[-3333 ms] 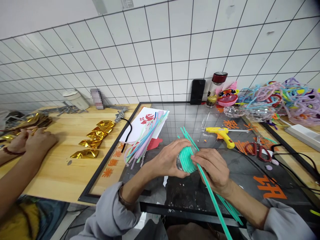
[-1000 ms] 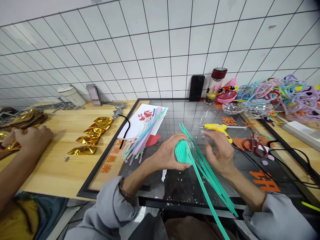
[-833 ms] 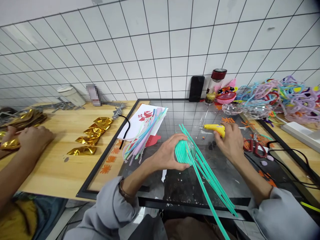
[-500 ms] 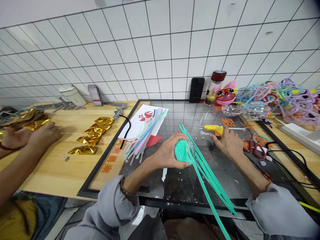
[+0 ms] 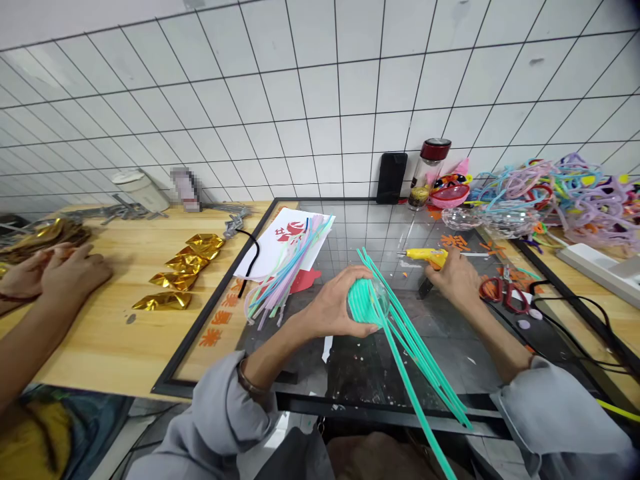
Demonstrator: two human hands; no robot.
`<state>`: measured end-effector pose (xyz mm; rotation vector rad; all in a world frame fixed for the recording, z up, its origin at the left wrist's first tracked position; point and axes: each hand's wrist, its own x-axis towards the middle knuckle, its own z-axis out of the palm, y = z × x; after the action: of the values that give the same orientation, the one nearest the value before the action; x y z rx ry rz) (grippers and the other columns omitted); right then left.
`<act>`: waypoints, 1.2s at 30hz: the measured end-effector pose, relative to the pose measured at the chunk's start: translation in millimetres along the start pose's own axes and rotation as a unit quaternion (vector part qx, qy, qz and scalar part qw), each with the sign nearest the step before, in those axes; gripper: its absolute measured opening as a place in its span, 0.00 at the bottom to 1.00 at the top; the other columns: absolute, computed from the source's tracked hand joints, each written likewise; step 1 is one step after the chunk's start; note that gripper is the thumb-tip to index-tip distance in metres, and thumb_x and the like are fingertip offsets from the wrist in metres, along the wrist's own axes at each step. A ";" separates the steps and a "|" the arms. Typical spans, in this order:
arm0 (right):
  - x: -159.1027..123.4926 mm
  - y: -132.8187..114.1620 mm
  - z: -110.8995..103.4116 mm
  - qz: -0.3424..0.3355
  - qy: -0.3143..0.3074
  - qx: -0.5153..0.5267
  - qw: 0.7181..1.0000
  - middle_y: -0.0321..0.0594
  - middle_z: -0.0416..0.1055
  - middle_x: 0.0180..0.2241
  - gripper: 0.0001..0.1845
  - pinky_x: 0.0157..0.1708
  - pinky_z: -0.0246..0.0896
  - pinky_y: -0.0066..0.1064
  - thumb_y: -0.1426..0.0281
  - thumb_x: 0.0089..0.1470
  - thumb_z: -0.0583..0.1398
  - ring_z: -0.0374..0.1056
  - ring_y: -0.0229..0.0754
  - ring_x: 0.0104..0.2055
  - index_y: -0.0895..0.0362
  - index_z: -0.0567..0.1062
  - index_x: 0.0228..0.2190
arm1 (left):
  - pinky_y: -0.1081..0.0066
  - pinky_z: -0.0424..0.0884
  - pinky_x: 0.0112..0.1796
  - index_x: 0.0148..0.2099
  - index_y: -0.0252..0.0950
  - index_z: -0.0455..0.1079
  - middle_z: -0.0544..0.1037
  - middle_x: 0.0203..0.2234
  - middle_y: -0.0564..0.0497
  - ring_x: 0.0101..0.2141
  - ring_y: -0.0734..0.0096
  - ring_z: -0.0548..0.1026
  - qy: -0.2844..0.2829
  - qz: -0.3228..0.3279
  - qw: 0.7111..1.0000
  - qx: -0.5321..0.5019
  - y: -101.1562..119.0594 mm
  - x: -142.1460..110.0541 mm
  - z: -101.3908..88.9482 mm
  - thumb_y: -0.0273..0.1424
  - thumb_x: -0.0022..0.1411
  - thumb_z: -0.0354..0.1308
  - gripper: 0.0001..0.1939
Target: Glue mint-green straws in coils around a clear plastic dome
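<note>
My left hand (image 5: 340, 303) is wrapped around a clear ball (image 5: 383, 300) partly covered with green pipe cleaners (image 5: 361, 303). One long green strand runs from the ball toward my lap. Several loose green pipe cleaners (image 5: 420, 353) lie on the dark glass beneath and beside it. My right hand (image 5: 455, 277) is closed around the handle of a yellow hot glue gun (image 5: 425, 255), its nozzle pointing left and a white glue stick poking out behind. My fingers hide most of the handle. Red-handled scissors (image 5: 505, 293) rest to the right of that hand.
Pastel pipe cleaners (image 5: 287, 273) lie on white paper (image 5: 265, 243) at centre left. A phone (image 5: 392, 178) and a glass bottle (image 5: 429, 173) stand by the wall. Coloured craft pieces (image 5: 575, 200) and a power strip (image 5: 600, 270) are at right. Another person's hands (image 5: 65, 270) work near gold foil (image 5: 193, 260).
My right hand has closed further around the glue gun's handle, its thumb drawing in. My left hand keeps its hold on the ball. The other person's hands have come closer together.
</note>
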<state>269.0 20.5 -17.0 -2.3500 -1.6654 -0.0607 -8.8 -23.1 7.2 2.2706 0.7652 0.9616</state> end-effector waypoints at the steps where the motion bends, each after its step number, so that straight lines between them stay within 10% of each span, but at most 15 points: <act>1: 1.1 1.3 1.3 0.006 0.015 0.023 1.000 0.59 0.73 0.44 0.31 0.39 0.63 0.42 0.62 0.53 0.57 0.72 0.58 0.44 0.65 0.64 0.55 | 0.50 0.68 0.56 0.54 0.37 0.61 0.72 0.52 0.41 0.53 0.50 0.72 0.002 0.001 1.000 0.000 0.0 0.0 0.1 0.38 0.43 0.71 0.37; 14: -19.6 -2.0 -36.8 0.021 0.208 0.293 0.933 0.55 0.74 0.40 0.29 0.39 0.65 0.42 0.57 0.42 0.64 0.73 0.55 0.40 0.57 0.66 0.44 | 0.51 0.66 0.56 0.54 0.39 0.61 0.71 0.52 0.41 0.54 0.50 0.71 0.018 -0.018 1.000 0.012 -3.3 -0.4 0.6 0.36 0.42 0.71 0.37; 25: -42.0 -9.6 -41.0 -0.092 0.184 0.253 0.945 0.41 0.69 0.24 0.14 0.28 0.61 0.38 0.55 0.43 0.57 0.65 0.46 0.26 0.51 0.64 0.26 | 0.50 0.67 0.56 0.54 0.37 0.61 0.71 0.52 0.40 0.54 0.50 0.71 0.020 -0.026 0.999 0.019 -4.1 -0.3 -1.9 0.38 0.44 0.71 0.36; 36: -49.0 -11.6 -22.2 -0.221 0.187 0.247 0.925 0.40 0.70 0.26 0.10 0.29 0.64 0.37 0.62 0.44 0.55 0.67 0.46 0.26 0.52 0.68 0.31 | 0.50 0.66 0.56 0.55 0.38 0.61 0.71 0.53 0.40 0.55 0.49 0.70 0.020 -0.037 0.999 0.029 -3.1 -0.7 -1.6 0.38 0.44 0.71 0.37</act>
<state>244.0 -26.3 -2.4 -1.4646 -1.7270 -0.1452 -11.2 -21.0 5.7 2.2610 0.8996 0.9651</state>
